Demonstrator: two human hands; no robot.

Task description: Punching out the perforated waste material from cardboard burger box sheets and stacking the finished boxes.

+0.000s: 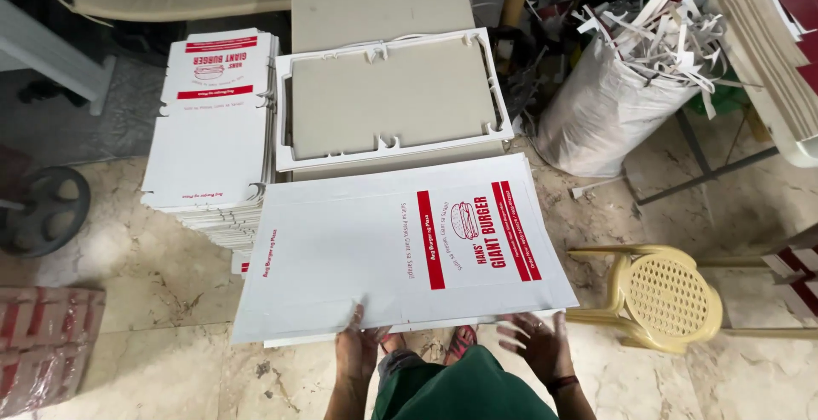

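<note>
Printed cardboard sheet (400,250) is lying crosswise ahead; left hand (355,345) is pressing its near edge, fingers flat; right hand (541,342) is hovering, spread, empty.

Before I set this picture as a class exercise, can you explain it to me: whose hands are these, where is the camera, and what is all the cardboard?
There is one picture, taken by a camera worn on a person's head, looking down. No machine is involved, only two bare hands at the bottom edge. The left hand presses flat on the near edge of a large printed cardboard sheet, white with red stripes and a burger drawing. The right hand hovers open just at that edge, and I cannot tell if it touches.

Behind the sheet lies a white cut-out frame on a tan board. To the left stands a stack of flat printed box blanks. To the right are a sack of paper offcuts and a yellow plastic stool.
</note>
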